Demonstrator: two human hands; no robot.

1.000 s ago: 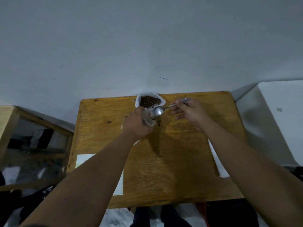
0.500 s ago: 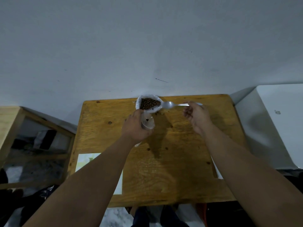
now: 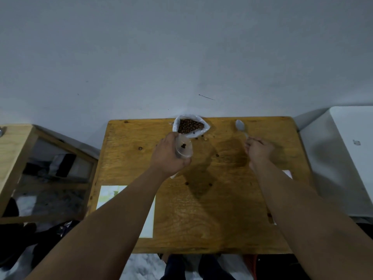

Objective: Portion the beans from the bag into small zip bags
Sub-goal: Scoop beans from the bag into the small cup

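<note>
Grey wall: fills the upper half of the view, directly behind the far edge of the worktop. Wooden worktop: rectangular, all four edges in view; a broad bare stretch lies in the middle and toward the near edge, between the two forearms. White unit: stands beside the right edge of the worktop. Wooden cabinet: stands off the left edge, with a gap between. White sheet: flat on the near-left part of the worktop, partly covered by the left forearm. Left hand: over the far-middle of the worktop, fingers curled round the small zip bag. Right hand: well apart to the right, fingers pinching the handle of the spoon. Bag of beans: white, upright at the far edge, mouth open and brown beans showing inside; it sits just beyond the left hand's fingers. Small zip bag: clear, held with its mouth open and facing up, just beside the big bag's near rim; a few beans inside. Spoon: bowl pointing to the far edge, right of the bean bag; whether it touches the wood cannot be told. Loose beans: scattered on the wood near the big bag and further toward the middle.
</note>
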